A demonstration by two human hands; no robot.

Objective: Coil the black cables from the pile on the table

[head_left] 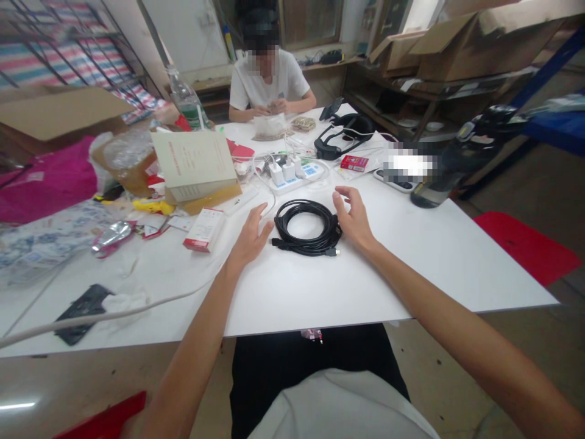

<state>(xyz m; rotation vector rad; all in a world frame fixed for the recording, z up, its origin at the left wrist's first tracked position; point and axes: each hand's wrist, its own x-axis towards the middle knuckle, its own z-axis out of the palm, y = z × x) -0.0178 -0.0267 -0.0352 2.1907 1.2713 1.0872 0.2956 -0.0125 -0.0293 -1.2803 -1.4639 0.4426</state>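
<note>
A coiled black cable (306, 228) lies flat on the white table (292, 292), with its plug ends at the near side. My left hand (250, 236) is open beside the coil's left edge, its fingers spread and nearly reaching the loops. My right hand (354, 216) is open at the coil's right edge, its fingers curved and held nothing. A white power strip (292, 182) with white chargers plugged in sits just beyond the coil.
A small red-and-white box (205, 229), a cream book (194, 164) and scattered packets crowd the table's left side. Black headset glasses (343, 135) and a dark water bottle (466, 157) stand farther off. A seated person (269, 82) works at the far end.
</note>
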